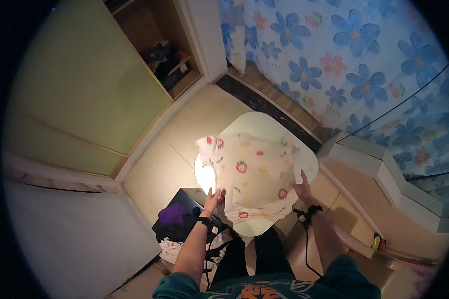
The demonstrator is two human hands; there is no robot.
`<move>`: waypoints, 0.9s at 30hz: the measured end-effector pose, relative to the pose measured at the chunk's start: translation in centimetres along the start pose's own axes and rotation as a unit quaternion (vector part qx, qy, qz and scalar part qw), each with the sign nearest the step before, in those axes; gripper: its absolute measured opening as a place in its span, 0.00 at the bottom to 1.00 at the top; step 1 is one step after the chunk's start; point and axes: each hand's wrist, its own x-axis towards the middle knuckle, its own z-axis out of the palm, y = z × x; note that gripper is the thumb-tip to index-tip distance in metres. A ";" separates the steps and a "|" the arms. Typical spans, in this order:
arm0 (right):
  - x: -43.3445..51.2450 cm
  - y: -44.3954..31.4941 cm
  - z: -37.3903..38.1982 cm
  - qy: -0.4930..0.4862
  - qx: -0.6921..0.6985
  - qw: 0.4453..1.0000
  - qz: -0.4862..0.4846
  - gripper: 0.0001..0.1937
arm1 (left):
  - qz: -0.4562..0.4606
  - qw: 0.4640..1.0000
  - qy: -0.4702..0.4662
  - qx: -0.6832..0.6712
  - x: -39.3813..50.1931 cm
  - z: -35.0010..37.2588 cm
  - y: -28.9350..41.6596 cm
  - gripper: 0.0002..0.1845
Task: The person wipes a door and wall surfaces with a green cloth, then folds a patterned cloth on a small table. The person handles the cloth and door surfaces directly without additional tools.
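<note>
A pale short-sleeved top printed with strawberries and other fruit lies spread over a small white table. Its short sleeves point away from me, and its rumpled hem is on my side. At the garment's left edge is my left hand; whether it pinches the cloth is unclear. On the opposite edge, my right hand has thumb and forefinger spread, with the thumb against the fabric. Both wrists wear dark bands.
Left of my legs, a dark box stands by a pile of clothes. A sliding-door cupboard is at the left, a flowered curtain at the upper right. A black cable hangs near my right forearm.
</note>
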 end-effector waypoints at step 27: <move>-7.6 12.4 -1.8 0.017 -0.288 0.957 -0.018 0.16 | -0.016 0.924 0.172 0.341 -12.5 8.1 -9.5 0.24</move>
